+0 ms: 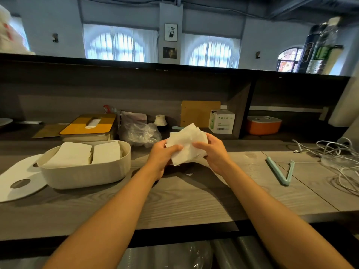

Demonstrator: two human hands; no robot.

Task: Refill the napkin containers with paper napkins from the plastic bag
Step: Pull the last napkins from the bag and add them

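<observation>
A bundle of white paper napkins (187,141) is held above the wooden counter between both hands. My left hand (163,157) grips its left lower edge, thumb on top. My right hand (212,150) grips its right side. To the left stands an open cream napkin container (85,174) with two stacks of napkins (87,153) inside. Its flat white lid (21,180) lies beside it on the left. A crumpled clear plastic bag (139,131) sits behind the hands. A second container with a yellow lid (89,125) stands at the back left.
A light blue bag clip (279,171) lies open on the counter to the right, near tangled white cables (338,162). At the back are a white carton (221,121), an orange box with a white lid (263,124) and a brown board (200,112).
</observation>
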